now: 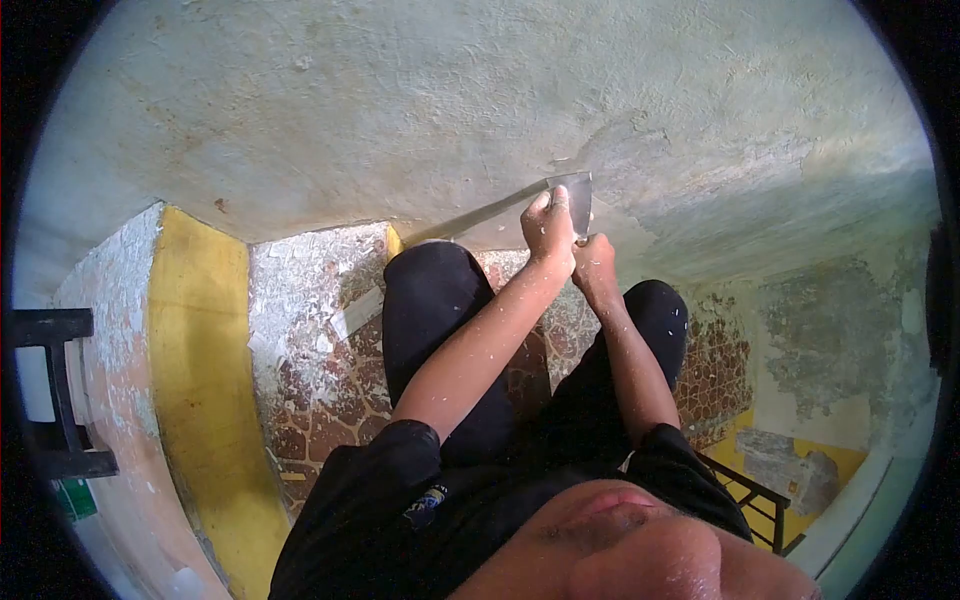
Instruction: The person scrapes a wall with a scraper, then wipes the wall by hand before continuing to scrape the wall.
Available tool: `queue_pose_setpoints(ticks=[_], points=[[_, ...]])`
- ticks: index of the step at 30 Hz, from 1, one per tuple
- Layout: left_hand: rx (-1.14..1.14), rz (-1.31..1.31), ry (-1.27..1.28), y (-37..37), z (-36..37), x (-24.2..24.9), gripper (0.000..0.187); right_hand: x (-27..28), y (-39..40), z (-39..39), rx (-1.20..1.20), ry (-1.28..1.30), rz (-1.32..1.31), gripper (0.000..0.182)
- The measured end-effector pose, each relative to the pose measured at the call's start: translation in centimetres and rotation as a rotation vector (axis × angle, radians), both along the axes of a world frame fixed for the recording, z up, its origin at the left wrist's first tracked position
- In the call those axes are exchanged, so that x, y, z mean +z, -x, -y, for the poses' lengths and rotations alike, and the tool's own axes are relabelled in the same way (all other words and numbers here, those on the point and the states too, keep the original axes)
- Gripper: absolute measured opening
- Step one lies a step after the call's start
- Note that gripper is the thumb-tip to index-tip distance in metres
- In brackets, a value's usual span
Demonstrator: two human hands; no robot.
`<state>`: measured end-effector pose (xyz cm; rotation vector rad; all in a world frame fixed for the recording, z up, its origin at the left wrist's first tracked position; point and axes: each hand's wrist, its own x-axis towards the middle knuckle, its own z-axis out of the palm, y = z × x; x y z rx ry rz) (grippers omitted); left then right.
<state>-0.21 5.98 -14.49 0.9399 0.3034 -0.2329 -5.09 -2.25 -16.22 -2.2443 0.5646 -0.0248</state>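
A wide metal scraper (577, 192) has its blade against the pale, rough wall (400, 120), low down near the floor. My left hand (548, 228) is closed on it, the thumb pressed along the blade. Just below and to the right, my right hand (597, 262) is closed around the handle end, which the fingers mostly hide. White flecks dot both hands and forearms. My bent knees (435, 285) in black trousers stand on either side of my arms.
White chips and dust cover the brown patterned floor tiles (330, 390). A yellow-painted ledge (200, 380) runs along the left. Black metal bars (65, 395) stand at far left, and a dark railing (755, 490) at lower right. The right-hand wall has peeling grey patches (830, 320).
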Motion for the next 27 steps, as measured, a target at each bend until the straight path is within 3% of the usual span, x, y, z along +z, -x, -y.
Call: queue_pose_setpoints(ticks=[3,7,11,13,15,19,20,23,27], points=[[0.035,0.105,-0.135,-0.6,0.2,-0.3,0.021,1.4,0.3,-0.4,-0.006,-0.055,0.012,0.052],[-0.004,0.069,0.064,0.4,-1.2,4.5,0.021,4.2,-0.3,-1.0,-0.001,-0.044,0.020,0.051],[-0.062,-0.010,0.006,-0.1,-1.1,1.2,0.023,0.6,-0.4,-0.7,-0.025,-0.021,0.024,0.051],[0.026,-0.024,0.049,0.2,-0.4,0.7,0.024,-1.7,-0.3,-0.3,-0.031,-0.036,0.066,0.052],[0.041,-0.025,-0.087,-0.3,-0.1,0.0,0.024,-1.6,-0.3,-0.4,-0.044,-0.006,0.067,0.053],[0.003,0.102,0.013,-0.6,-1.0,2.1,0.021,3.1,0.0,-1.8,-0.053,-0.011,0.096,0.055],[0.010,0.034,0.069,-0.4,-1.2,2.9,0.020,3.2,0.0,-1.8,-0.054,-0.012,0.093,0.055],[-0.018,0.008,0.077,0.0,-1.6,3.5,0.021,2.9,0.4,-1.8,-0.027,-0.041,0.090,0.055],[0.021,-0.013,-0.007,-0.4,-0.3,-0.3,0.022,-1.0,0.3,-1.4,-0.047,-0.013,0.105,0.054]])
